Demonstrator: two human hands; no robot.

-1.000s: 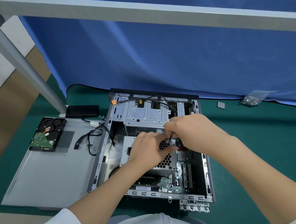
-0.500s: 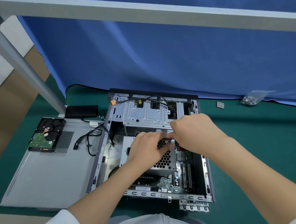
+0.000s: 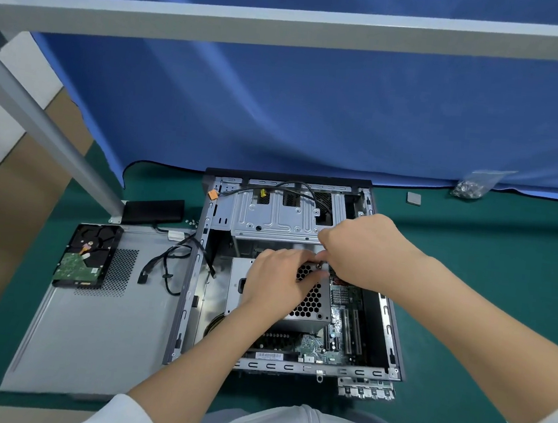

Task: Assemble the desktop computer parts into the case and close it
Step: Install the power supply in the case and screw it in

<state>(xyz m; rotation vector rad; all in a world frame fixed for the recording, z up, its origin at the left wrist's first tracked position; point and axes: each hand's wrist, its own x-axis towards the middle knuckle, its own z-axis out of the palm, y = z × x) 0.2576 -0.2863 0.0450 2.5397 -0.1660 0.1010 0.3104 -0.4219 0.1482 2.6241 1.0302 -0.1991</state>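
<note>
The open grey computer case lies flat on the green mat. Inside it sits a silver power supply with a honeycomb grille, beside the green motherboard. My left hand rests on the power supply, and its fingertips pinch a small metal screw at the unit's far right corner. My right hand reaches in from the right with its fingers curled down onto the same spot. What it grips is mostly hidden. A hard drive lies on the removed side panel to the left.
Black cables trail from the case onto the panel. A silver drive cage fills the case's far end. A black box, a bag of screws and a small grey square lie on the mat. A slanted metal post stands at left.
My right hand has shifted slightly right and away, and the thin dark shaft seen under it a second ago is hidden. My left hand has stayed on the power supply.
</note>
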